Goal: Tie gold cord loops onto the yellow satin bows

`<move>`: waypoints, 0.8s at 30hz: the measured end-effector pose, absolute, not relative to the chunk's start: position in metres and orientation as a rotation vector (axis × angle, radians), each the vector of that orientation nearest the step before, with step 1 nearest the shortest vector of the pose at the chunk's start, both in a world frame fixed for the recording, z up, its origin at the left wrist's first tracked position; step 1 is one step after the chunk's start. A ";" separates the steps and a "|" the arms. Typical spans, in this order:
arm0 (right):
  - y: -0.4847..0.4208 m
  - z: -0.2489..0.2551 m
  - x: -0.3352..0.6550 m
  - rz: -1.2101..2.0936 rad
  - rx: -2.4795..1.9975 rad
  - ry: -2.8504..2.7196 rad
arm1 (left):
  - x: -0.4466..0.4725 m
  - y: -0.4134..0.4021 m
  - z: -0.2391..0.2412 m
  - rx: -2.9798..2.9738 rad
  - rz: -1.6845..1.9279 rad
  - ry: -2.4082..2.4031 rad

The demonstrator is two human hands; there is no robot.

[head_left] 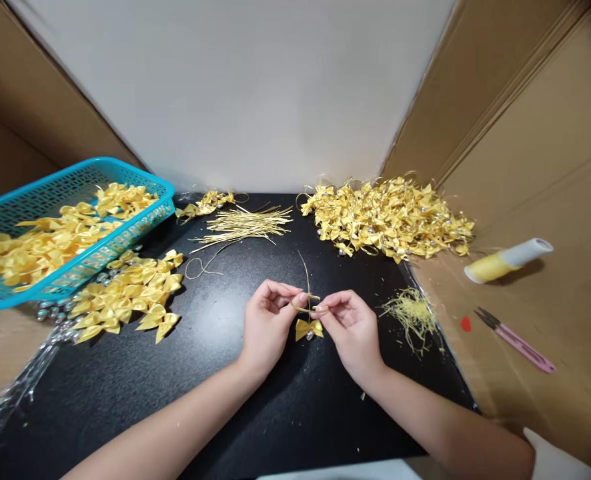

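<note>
Both hands meet over the middle of the black table (215, 380). My left hand (271, 327) pinches a gold cord (303, 309) between thumb and fingers. On the other side, my right hand (353, 330) pinches the same cord, which bends in a small loop between the fingertips. Just below the fingertips sits a yellow ribbon bow (303, 329) with a small silver bell (310, 336) at its centre. A thin strand runs up from the hands across the table. The exact crossing of the cord is partly hidden by my fingers.
At left, a blue basket (168, 190) holds yellow bows; loose bows (130, 287) and silver bells lie beside it. Cut gold cords (245, 223) lie at the back. Bows with cords (385, 217) pile at back right, near thread scraps (413, 313), pink snips (523, 347) and a tube (508, 260).
</note>
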State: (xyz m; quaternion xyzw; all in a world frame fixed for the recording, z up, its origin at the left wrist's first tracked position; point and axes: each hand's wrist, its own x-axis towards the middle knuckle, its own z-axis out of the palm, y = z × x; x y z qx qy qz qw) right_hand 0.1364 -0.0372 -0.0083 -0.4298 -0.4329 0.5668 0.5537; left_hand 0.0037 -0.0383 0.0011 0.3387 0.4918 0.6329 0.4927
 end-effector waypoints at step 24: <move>-0.030 -0.010 0.142 1.236 -1.156 -1.168 | 0.001 -0.047 0.003 1.274 1.405 1.171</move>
